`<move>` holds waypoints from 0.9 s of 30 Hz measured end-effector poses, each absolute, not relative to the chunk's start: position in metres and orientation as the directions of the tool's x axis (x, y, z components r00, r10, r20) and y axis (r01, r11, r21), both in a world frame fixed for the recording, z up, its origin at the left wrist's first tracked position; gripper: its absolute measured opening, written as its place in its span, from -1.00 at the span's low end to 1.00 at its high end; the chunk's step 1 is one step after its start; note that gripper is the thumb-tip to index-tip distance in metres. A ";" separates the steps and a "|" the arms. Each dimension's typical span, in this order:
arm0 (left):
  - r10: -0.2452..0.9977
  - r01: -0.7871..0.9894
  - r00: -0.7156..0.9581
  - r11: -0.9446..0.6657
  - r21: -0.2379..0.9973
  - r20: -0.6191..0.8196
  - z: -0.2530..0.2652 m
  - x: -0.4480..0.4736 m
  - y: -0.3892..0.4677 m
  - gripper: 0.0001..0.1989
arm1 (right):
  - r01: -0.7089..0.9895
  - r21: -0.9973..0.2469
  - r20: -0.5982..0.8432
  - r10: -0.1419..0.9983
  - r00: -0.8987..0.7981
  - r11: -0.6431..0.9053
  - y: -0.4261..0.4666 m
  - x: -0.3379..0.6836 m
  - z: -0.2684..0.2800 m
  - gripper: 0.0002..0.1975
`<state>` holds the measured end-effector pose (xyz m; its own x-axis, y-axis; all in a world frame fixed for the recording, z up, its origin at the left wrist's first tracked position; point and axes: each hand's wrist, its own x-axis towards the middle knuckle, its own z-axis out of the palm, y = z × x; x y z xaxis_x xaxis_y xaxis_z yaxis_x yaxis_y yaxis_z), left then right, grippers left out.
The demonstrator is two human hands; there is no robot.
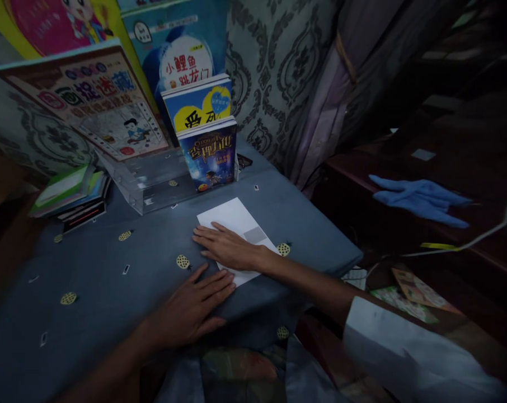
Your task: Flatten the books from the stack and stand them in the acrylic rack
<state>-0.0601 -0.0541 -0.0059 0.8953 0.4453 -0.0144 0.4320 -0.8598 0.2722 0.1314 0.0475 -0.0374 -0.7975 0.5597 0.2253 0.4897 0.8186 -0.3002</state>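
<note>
A white sheet of paper [224, 210] with a grey patch on its right side lies flat on the blue tablecloth [153, 291]. My right hand [226, 243] rests across the middle of the sheet, fingers stretched out toward its left edge. Palm down, my left hand [198, 305] lies nearer to me, its fingertips touching the sheet's lower left corner. Both hands are open, with nothing gripped in them. Part of the paper is hidden under the right hand and wrist.
Several picture books, among them a dark blue one [211, 157], stand in a clear acrylic rack [148, 198] behind the paper. A pile of books [77, 193] lies at the left. A blue glove [421, 198] rests on a dark surface beyond the table's right edge.
</note>
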 end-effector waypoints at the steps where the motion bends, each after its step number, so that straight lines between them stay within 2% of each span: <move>1: 0.447 0.435 0.895 -0.859 0.269 -0.018 -0.006 -0.060 -0.054 -0.35 | 0.502 -0.311 0.224 0.576 -0.786 0.807 0.051 0.131 -0.039 -0.52; 7: 0.461 0.450 0.887 -0.851 0.270 -0.025 -0.004 -0.058 -0.055 -0.37 | 0.680 -0.312 0.218 0.747 -0.628 0.663 0.083 0.170 -0.043 -0.45; 13: 0.457 0.435 0.889 -0.855 0.281 0.014 -0.008 -0.058 -0.057 -0.31 | 0.793 -0.265 0.235 0.834 -0.499 0.549 0.069 0.206 -0.047 -0.42; 20: 0.473 0.459 0.881 -0.850 0.258 -0.009 -0.011 -0.050 -0.063 -0.28 | 0.806 -0.234 0.265 0.833 -0.486 0.544 0.025 0.215 -0.054 -0.42; 27: 0.537 0.534 0.844 -0.840 0.098 0.001 -0.020 -0.036 -0.071 -0.31 | 0.736 -0.297 0.285 0.793 -0.539 0.608 -0.022 0.211 -0.052 -0.43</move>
